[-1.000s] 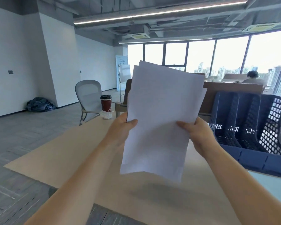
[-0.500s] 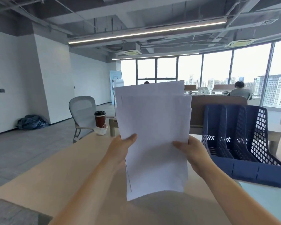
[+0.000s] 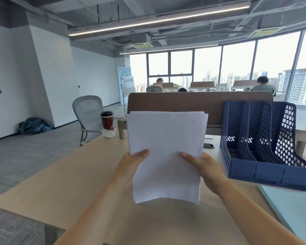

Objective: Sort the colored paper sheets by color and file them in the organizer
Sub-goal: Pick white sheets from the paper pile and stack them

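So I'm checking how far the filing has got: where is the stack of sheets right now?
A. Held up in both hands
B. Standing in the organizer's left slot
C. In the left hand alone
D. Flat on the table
A: the left hand and right hand each grip a lower side of the paper stack, above the table and apart from the blue organizer.

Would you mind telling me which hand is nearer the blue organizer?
The right hand. It grips the right edge of the paper stack, just left of the organizer; the left hand grips the opposite edge, with the papers between.
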